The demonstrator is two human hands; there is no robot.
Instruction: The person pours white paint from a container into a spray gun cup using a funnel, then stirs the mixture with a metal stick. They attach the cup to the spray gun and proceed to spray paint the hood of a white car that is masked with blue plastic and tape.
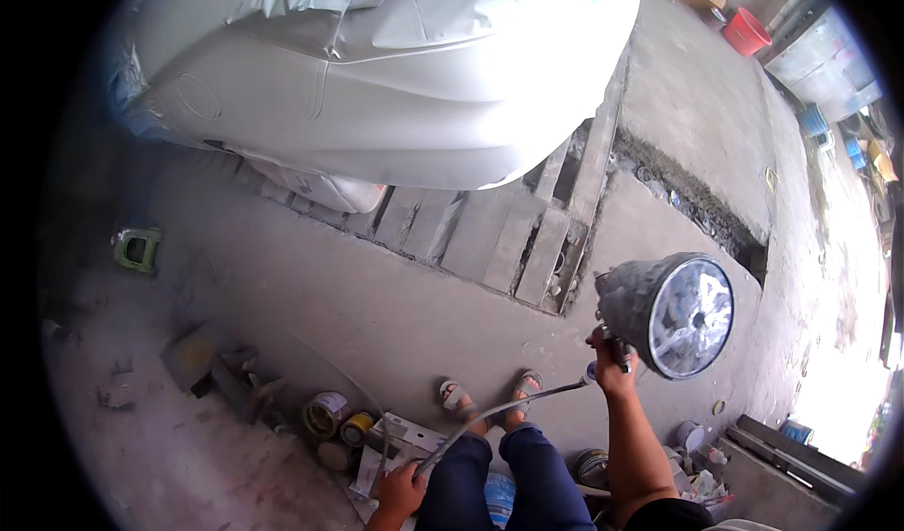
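My right hand (610, 369) is wrapped round the grip of a spray gun (621, 350), held out to the right above the floor. A large, paint-smeared round cup (692, 316) with a shiny lid sits on the gun and hides most of its body. From the gun's base a grey hose (508, 406) curves down to my left hand (402, 489), which is closed round it beside my leg. Ahead stands a pale, glossy car body (405, 117), partly covered with wrinkled plastic sheeting (330, 4). Both hands are apart from the car.
Under the car lies a slatted floor grating (480, 239), with a debris-filled trench (697, 192) to its right. Open paint cans (326, 413) and a white board (414, 434) crowd my feet. A green stool (137, 249) stands left; a red bucket (746, 32) stands far right.
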